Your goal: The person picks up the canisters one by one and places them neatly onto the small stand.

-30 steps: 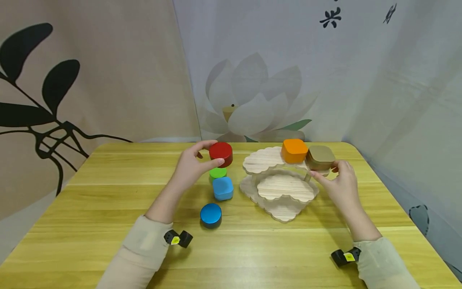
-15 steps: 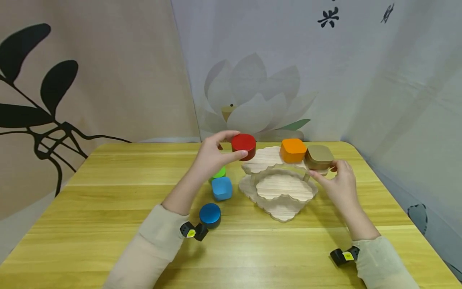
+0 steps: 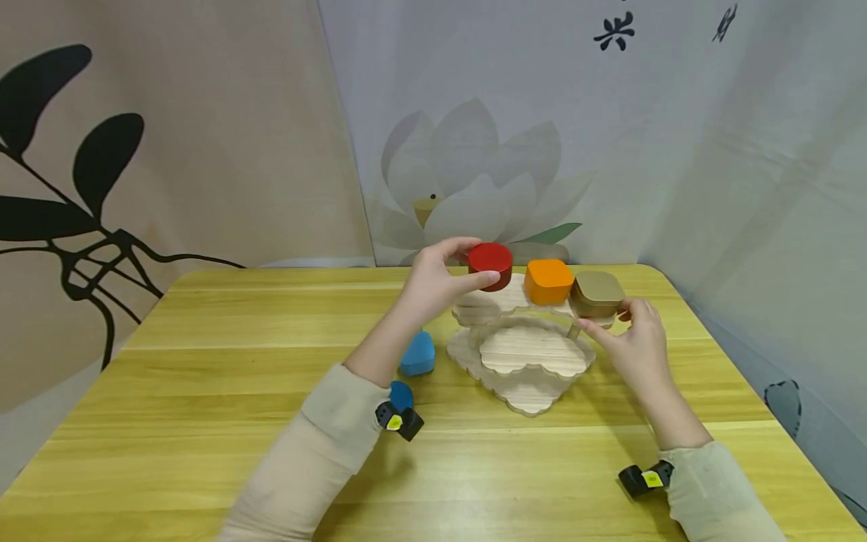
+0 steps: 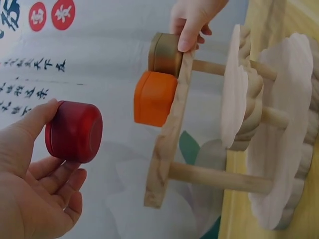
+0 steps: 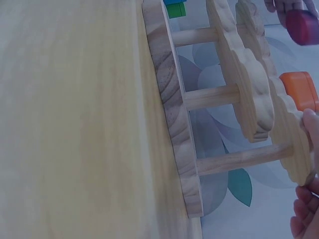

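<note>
Altogether, six coloured tins point(image 3: 491, 260), one stand point(image 3: 535, 350)

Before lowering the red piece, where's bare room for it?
Bare: the top shelf left of the orange piece, the middle shelf above the base, and the table left of the left sleeve. Crowded: the top shelf's right end, with the khaki piece and right hand.

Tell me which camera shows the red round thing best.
The left wrist view: the red round thing appears large and close, its side plainly visible in the left hand. The head view shows it smaller, from above, its side partly covered. The right wrist view has it blurred and cut off at the edge.
</note>
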The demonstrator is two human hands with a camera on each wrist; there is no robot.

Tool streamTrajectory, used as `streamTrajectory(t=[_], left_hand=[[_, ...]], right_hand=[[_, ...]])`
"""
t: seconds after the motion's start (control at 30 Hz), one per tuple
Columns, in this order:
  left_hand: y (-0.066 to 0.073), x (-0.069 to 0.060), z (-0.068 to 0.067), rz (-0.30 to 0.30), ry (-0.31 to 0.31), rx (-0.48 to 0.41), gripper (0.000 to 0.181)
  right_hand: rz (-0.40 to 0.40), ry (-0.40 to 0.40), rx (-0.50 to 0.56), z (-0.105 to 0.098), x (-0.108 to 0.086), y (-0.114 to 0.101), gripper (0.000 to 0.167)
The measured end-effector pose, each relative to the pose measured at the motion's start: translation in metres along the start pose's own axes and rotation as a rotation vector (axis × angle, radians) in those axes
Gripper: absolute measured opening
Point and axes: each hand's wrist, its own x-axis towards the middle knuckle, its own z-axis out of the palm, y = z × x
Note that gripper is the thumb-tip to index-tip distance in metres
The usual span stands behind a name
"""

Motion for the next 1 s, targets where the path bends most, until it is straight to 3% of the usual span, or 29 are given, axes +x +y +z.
streamTrajectory(t=[0.47,1.0], left_hand=[[-0.013,0.016,0.021,-0.069,0.003,-0.036,0.054],[-0.022,0.022,0.038,-0.107,-0.014,0.022,0.055]], right_hand=[[-0.004,0.003,-0.003,0.000,0.002,-0.002,0.052],[-0.006,0.000,-0.007,0.001,0.004,0.002,0.053]])
